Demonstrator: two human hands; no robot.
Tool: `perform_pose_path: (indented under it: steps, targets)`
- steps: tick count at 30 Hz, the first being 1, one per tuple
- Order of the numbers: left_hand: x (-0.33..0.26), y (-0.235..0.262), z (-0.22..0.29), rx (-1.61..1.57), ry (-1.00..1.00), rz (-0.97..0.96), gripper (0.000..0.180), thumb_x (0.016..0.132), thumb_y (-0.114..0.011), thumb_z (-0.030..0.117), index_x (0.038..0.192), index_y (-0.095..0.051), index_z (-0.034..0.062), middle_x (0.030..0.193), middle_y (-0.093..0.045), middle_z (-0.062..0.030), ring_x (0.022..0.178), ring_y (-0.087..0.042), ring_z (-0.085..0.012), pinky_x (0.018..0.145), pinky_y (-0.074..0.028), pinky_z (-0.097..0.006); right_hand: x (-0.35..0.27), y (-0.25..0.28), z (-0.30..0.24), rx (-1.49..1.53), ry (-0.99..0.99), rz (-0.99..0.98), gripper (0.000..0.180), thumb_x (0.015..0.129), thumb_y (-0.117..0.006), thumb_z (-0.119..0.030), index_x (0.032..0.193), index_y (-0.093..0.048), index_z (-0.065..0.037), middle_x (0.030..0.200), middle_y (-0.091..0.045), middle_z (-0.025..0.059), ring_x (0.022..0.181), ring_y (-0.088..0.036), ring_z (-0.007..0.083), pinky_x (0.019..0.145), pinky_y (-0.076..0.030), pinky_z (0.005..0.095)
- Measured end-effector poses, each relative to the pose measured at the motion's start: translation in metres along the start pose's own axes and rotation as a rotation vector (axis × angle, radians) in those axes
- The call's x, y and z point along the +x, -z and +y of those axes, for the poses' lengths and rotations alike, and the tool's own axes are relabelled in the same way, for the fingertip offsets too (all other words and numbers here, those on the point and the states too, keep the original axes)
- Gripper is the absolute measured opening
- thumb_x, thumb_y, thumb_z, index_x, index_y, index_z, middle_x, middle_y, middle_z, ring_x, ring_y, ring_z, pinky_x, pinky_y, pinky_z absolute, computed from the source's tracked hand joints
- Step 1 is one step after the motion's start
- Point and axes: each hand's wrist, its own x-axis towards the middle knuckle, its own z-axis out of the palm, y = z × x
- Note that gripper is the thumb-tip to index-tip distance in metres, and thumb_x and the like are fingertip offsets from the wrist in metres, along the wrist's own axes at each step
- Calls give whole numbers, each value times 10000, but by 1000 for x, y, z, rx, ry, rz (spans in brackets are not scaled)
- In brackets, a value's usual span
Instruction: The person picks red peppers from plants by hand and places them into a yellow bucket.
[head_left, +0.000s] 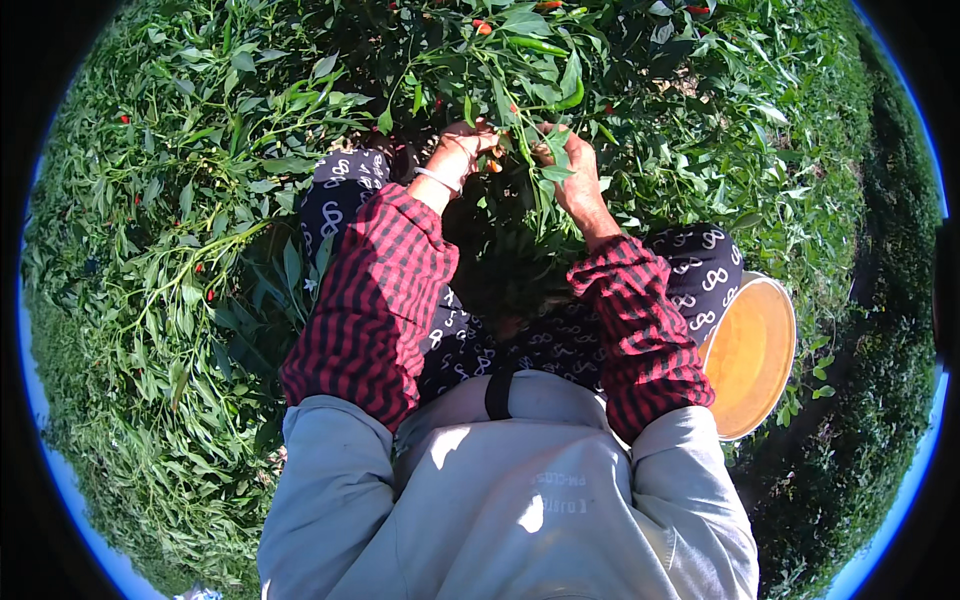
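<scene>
My left hand, with a pale band at its wrist, reaches into a chili pepper plant. Its fingers are curled, and small orange-red chili peppers show at the fingertips. Just to the right, my right hand is bent inward among the same stems. Leaves cover part of its closed fingers, so what they grip cannot be made out. Above the hands hang a long green chili pepper and a red chili pepper.
A bucket, orange inside with a pale rim, stands tilted by my right knee. Dense pepper plants dotted with red fruit spread to the left and ahead. Along the right runs a shaded dark strip of ground.
</scene>
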Motion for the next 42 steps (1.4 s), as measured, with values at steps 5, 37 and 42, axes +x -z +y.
perform_pose_path:
  steps: [5,37,42]
  targets:
    - [-12,17,7,-34,87,-32,146,846,-587,124,961,-578,35,881,-620,-97,776,-614,-214,597,-556,-391,-11,-5,-1,-270,98,28,252,868,-562,-144,1063,-558,15,930,-636,82,811,-567,110,722,-458,257]
    - [-10,12,14,955,-620,502,197,686,-673,164,831,-650,32,691,-623,-164,646,-609,-332,575,-460,-388,34,-51,-1,-540,486,78,373,743,-623,-80,1110,-558,-100,911,-634,120,777,-618,276,688,-489,338]
    - [-3,12,14,985,-714,441,206,757,-602,240,745,-590,34,614,-571,-141,574,-567,-332,498,-444,-357,53,-55,3,-145,398,167,325,777,-631,-209,1080,-584,-101,979,-628,123,866,-604,293,709,-484,355]
